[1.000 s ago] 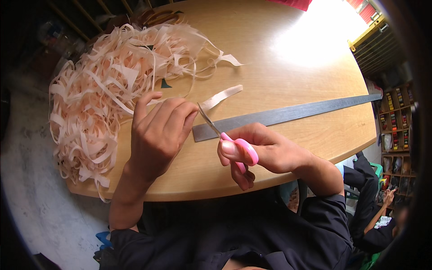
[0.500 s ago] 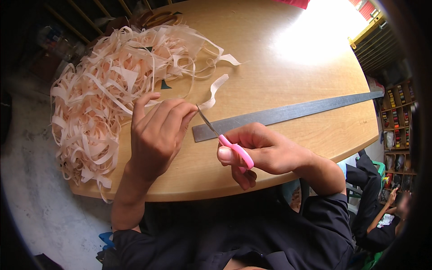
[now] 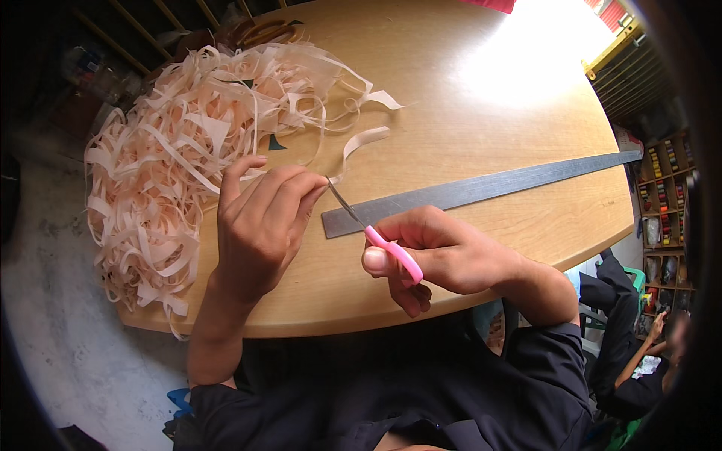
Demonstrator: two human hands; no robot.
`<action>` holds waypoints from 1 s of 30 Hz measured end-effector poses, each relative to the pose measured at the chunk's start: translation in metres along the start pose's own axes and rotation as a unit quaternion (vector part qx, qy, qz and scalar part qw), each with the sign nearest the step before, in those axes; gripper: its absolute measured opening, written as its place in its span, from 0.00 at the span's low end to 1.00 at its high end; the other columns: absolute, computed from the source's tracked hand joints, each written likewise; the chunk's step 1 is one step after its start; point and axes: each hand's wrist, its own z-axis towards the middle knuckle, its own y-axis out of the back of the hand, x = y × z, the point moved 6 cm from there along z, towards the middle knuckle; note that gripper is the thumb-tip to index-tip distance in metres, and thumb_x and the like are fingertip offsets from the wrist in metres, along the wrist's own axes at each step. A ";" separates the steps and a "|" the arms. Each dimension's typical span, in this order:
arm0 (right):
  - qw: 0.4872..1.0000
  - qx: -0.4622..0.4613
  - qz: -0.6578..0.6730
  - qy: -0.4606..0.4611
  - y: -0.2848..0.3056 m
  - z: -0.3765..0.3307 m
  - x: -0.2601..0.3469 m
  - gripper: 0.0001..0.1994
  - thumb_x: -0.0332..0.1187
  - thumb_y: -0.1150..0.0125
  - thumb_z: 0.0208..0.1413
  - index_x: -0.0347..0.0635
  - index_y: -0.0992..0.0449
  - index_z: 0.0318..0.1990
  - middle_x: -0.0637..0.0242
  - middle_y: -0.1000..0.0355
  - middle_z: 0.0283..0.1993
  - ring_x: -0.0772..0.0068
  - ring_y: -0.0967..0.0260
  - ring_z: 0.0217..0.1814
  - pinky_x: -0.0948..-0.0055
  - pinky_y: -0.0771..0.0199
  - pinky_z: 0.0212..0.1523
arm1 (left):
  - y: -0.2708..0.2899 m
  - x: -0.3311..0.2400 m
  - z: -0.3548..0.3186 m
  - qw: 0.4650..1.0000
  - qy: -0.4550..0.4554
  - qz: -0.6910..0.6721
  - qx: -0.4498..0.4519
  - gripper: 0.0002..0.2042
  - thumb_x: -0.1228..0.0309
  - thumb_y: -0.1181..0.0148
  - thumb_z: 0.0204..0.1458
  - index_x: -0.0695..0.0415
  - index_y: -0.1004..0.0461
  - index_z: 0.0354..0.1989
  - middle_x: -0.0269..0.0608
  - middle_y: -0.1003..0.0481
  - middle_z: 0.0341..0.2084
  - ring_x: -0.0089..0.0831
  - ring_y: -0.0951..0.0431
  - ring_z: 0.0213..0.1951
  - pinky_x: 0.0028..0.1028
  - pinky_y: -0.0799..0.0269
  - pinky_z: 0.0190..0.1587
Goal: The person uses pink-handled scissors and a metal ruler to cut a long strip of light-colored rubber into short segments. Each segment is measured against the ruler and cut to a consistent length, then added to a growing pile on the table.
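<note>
My left hand (image 3: 259,222) pinches a pale cream strip (image 3: 359,143) just in front of a large tangled heap of the same strips (image 3: 188,173). My right hand (image 3: 432,252) grips small scissors with pink handles (image 3: 376,233). Their thin metal blades point up and left, meeting the strip at my left fingertips. The part of the strip inside my left fingers is hidden.
A long grey metal ruler (image 3: 481,188) lies across the round wooden table (image 3: 489,105), just beyond my right hand. Shelves with small items (image 3: 662,203) stand at the right. Another person (image 3: 639,353) sits low at the right edge.
The free end of the strip has shifted left and curled toward the heap. My right hand with the scissors has edged slightly lower; my left hand stays in place.
</note>
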 end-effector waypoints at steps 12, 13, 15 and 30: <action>0.992 -0.101 -0.021 0.068 0.010 0.001 0.004 0.20 0.47 0.38 0.70 0.36 0.25 0.39 0.66 0.25 0.23 0.80 0.26 0.25 0.79 0.30 0.26 | -0.002 0.007 0.000 0.998 0.037 0.024 0.037 0.07 0.80 0.32 0.56 0.59 0.23 0.41 0.40 0.20 0.32 0.40 0.18 0.34 0.39 0.26 0.51; 0.986 -0.129 -0.029 0.099 0.013 0.000 0.007 0.17 0.44 0.38 0.70 0.35 0.26 0.40 0.66 0.24 0.23 0.80 0.25 0.25 0.80 0.30 0.26 | -0.004 0.011 0.000 0.997 0.060 -0.006 0.041 0.06 0.79 0.34 0.58 0.59 0.23 0.41 0.41 0.20 0.31 0.39 0.19 0.33 0.37 0.25 0.48; 0.968 -0.197 -0.052 0.143 0.021 -0.003 0.009 0.17 0.43 0.36 0.69 0.34 0.25 0.42 0.67 0.24 0.26 0.81 0.25 0.26 0.81 0.30 0.26 | -0.009 0.020 -0.002 0.988 0.127 -0.061 0.056 0.03 0.79 0.38 0.61 0.60 0.24 0.41 0.43 0.21 0.30 0.37 0.19 0.32 0.32 0.25 0.43; 0.949 -0.265 -0.063 0.157 0.039 -0.002 0.007 0.16 0.40 0.34 0.68 0.33 0.24 0.47 0.67 0.23 0.29 0.81 0.23 0.29 0.81 0.30 0.27 | -0.030 0.025 -0.015 0.940 0.251 -0.140 0.185 0.09 0.67 0.34 0.61 0.60 0.22 0.41 0.55 0.24 0.24 0.47 0.22 0.28 0.38 0.31 0.33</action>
